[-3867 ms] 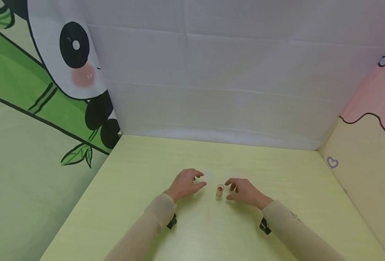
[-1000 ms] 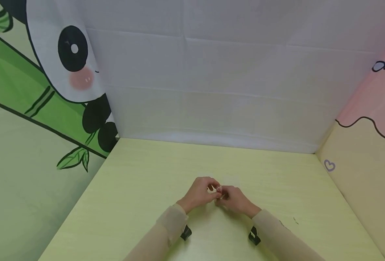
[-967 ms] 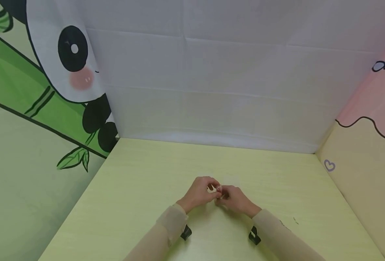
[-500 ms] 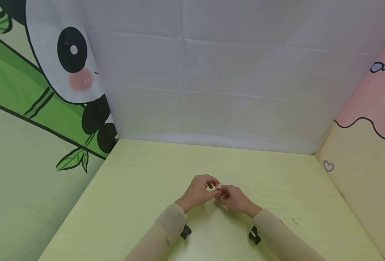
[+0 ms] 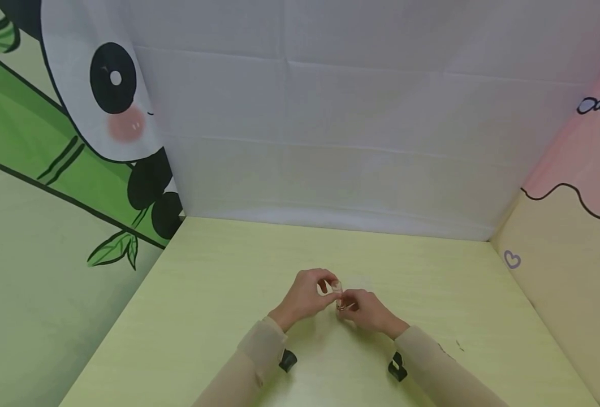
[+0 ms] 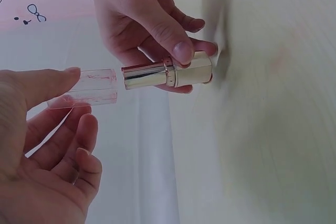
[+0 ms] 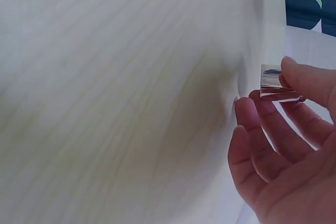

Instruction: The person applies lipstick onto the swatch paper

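Note:
In the left wrist view a clear lipstick cap [image 6: 97,88], smeared pink inside, is pinched between the thumb and fingers of my left hand [image 6: 47,135]. Just beyond its mouth, with a small gap, is a gold lipstick tube [image 6: 157,73] in line with it. My right hand [image 6: 142,19] grips the tube's square base between thumb and fingers. The base [image 7: 271,83] also shows in the right wrist view, the rest of it behind the fingers. From the head, my left hand [image 5: 307,294] is slightly higher than my right hand [image 5: 368,311], close together above the table.
The pale yellow table [image 5: 228,249] spreads around both hands. A white cloth wall [image 5: 330,141] rises behind it, with a panda-printed panel [image 5: 111,102] at left and a pink and cream panel [image 5: 579,164] at right. Black straps [image 5: 288,360] sit at the wrists.
Earlier the lipstick stood on the table between two empty hands. Then both hands took hold of it. Since half a second ago my left hand has moved up and left, and the cap is off the tube.

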A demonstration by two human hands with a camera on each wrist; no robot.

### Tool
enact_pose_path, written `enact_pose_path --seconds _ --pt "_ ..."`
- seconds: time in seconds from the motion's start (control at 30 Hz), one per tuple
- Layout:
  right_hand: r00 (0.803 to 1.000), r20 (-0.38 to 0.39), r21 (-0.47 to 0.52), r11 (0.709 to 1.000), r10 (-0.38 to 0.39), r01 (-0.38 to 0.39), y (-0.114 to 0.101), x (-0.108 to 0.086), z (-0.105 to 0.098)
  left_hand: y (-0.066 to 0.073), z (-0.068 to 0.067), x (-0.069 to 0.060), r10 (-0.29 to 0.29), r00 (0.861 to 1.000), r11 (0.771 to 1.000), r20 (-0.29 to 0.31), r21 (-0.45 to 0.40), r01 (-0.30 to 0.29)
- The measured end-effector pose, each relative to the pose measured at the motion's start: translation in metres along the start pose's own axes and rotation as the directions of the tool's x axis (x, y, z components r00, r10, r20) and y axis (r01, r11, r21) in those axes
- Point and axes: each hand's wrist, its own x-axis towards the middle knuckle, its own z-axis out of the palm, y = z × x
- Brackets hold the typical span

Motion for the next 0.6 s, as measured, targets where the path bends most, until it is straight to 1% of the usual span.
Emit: enact_pose_path --seconds 0.13,0.3,0.53,0.6 --pt "1.000 -0.014 -0.010 1.000 -0.011 0.011 0.0010 0.0002 -0.0002 -0.0011 -0.0018 -0.0002 0.021 0.999 1.000 -0.030 0.013 -0.021" --pt "0.999 -0.038 -0.005 1.000 0.011 -0.011 -0.0008 -0.0009 -0.0015 -0.0025 -0.0042 -0.0021 0.038 0.998 0.999 -0.058 0.003 -0.038" --pt "0.998 -0.039 -0.020 0.999 0.048 -0.049 -0.0023 -0.0032 -0.0022 -0.0069 -0.0068 -0.0074 -0.007 0.998 0.999 -0.067 -0.041 0.004" --pt "0.998 -0.045 -0.022 0.998 0.055 -0.056 -0.0037 -0.0041 -0.0029 -0.0098 -0.0078 -0.0093 -0.003 0.997 0.999 -0.078 -0.052 -0.001"
